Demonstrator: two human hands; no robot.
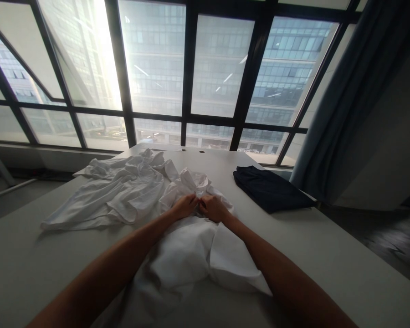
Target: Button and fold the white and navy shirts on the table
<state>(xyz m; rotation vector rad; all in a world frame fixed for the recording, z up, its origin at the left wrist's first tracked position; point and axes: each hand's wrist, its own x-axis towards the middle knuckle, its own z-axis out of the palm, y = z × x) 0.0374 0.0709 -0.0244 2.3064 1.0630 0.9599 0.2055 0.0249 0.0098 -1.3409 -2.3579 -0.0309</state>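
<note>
A white shirt (187,246) lies spread in front of me, its collar end pointing away toward the window and its lower part reaching the near table edge. Just below the collar, my left hand (186,206) pinches the front of the shirt. My right hand (212,207) is closed on the same spot, its fingertips meeting those of the left. Whatever small part sits between the fingertips is hidden. One sleeve of the shirt spreads out under my right forearm.
To the left, a second white shirt (123,187) lies rumpled on the white table (294,246). A folded dark navy garment (268,187) rests near the right edge. Windows (222,68) stand beyond the table, with a blue-grey curtain (341,105) at right.
</note>
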